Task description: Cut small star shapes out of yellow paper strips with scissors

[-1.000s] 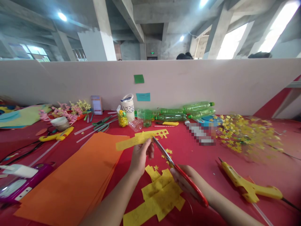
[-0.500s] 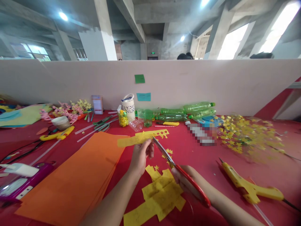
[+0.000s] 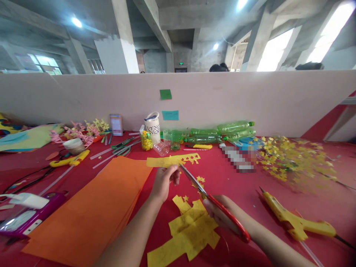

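Note:
Between its thumb and fingers my left hand [image 3: 166, 181] pinches a yellow paper strip [image 3: 157, 162]. My right hand [image 3: 219, 207] is closed round the red handles of the scissors [image 3: 228, 215], whose blades point up and left to the strip's edge by my left fingertips. Another yellow strip with star-shaped holes [image 3: 194, 157] lies just behind. Small cut yellow stars [image 3: 200, 179] rest on the red table beside the blades. Below the hands is a loose pile of yellow paper pieces [image 3: 189, 231].
Orange sheets [image 3: 91, 207] lie at the left, by a purple power strip [image 3: 47, 211] and a yellow glue gun [image 3: 71, 159]. Green bottles [image 3: 203, 138] line the partition. At the right are gold star sprays [image 3: 289, 159] and another yellow glue gun [image 3: 294, 218].
The held yellow strip has turned and shifted, its left end now further right. My left hand has moved slightly left and down; the scissors have barely moved.

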Available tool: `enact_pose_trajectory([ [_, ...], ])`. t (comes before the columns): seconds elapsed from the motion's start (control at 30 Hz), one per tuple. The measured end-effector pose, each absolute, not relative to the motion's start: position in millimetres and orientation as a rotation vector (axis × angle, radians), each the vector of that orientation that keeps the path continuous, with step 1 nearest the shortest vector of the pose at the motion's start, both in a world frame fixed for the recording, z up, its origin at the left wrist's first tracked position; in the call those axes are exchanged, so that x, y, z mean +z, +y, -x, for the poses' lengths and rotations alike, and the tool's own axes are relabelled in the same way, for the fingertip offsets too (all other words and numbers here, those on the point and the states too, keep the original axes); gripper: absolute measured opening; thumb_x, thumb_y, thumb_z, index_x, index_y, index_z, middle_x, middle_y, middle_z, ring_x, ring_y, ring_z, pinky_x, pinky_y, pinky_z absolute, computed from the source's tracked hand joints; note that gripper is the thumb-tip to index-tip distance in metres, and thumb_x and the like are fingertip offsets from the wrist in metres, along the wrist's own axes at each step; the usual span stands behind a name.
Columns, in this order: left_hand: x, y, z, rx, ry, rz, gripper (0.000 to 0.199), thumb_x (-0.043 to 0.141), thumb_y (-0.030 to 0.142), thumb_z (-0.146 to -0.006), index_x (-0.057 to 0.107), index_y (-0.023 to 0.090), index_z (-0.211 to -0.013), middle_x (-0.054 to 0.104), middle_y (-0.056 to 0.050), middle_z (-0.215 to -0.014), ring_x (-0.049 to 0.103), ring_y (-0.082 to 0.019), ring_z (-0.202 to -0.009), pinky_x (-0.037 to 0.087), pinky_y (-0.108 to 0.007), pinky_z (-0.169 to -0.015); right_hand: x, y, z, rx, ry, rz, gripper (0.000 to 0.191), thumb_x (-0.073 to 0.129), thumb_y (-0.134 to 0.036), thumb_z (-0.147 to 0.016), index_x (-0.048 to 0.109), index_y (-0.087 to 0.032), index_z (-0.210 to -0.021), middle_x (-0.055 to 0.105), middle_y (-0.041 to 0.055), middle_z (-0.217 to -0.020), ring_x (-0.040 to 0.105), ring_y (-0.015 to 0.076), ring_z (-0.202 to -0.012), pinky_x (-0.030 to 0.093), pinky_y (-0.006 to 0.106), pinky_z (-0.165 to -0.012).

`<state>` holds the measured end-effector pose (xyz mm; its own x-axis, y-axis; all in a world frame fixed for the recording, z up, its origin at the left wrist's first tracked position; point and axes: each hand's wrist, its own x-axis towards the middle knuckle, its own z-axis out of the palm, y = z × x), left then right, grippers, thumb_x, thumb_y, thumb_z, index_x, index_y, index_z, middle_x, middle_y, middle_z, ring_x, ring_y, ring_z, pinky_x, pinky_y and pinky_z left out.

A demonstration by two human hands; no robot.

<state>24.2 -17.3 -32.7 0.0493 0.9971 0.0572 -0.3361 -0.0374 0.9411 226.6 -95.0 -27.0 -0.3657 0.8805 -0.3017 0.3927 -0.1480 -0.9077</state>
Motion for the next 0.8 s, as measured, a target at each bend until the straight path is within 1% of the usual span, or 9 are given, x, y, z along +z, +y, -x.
enact_pose_trajectory([
  [0.3, -34.7, -14.0, -20.9, 1.313, 0.895, -1.037, 0.025, 0.061, 0.032, -0.075, 0.063, 0.012, -0.060, 0.054, 0.001, -0.048, 0.045, -0.007, -0.039, 0.031, -0.021, -0.041, -36.3, -92.9, -230.8, 1.587, -1.646, 1.457, 0.051, 0.043, -0.067, -0.085, 0.041, -0.019, -0.065, 0.030, -0.0088, -0.045, 0.026, 0.0046, -0.034, 0.018, 0.017, -0.032],
  [0.5, -35.1, -14.1, -20.7, 1.309, 0.901, -1.028, 0.026, 0.062, 0.032, -0.075, 0.063, 0.012, -0.059, 0.055, 0.000, -0.048, 0.045, -0.007, -0.039, 0.031, -0.020, -0.041, -35.3, -93.3, -232.3, 1.555, -1.670, 1.482, 0.051, 0.043, -0.066, -0.086, 0.044, -0.019, -0.066, 0.033, -0.0082, -0.045, 0.028, 0.0046, -0.033, 0.020, 0.017, -0.031],
  [0.63, -34.8, -14.4, -21.1, 1.316, 0.891, -1.011, 0.024, 0.063, 0.031, -0.074, 0.063, 0.012, -0.060, 0.055, 0.001, -0.049, 0.046, -0.007, -0.039, 0.031, -0.020, -0.041, -37.2, -92.6, -232.8, 1.572, -1.648, 1.478, 0.050, 0.043, -0.065, -0.086, 0.045, -0.019, -0.067, 0.033, -0.0088, -0.043, 0.027, 0.0045, -0.031, 0.019, 0.017, -0.029],
  [0.8, -34.4, -15.0, -20.2, 1.316, 0.892, -1.005, 0.029, 0.060, 0.034, -0.076, 0.064, 0.012, -0.059, 0.056, 0.000, -0.048, 0.047, -0.008, -0.039, 0.033, -0.021, -0.041, -38.0, -91.2, -233.3, 1.595, -1.641, 1.443, 0.049, 0.045, -0.064, -0.086, 0.043, -0.019, -0.066, 0.033, -0.0094, -0.043, 0.027, 0.0042, -0.029, 0.019, 0.016, -0.029],
])
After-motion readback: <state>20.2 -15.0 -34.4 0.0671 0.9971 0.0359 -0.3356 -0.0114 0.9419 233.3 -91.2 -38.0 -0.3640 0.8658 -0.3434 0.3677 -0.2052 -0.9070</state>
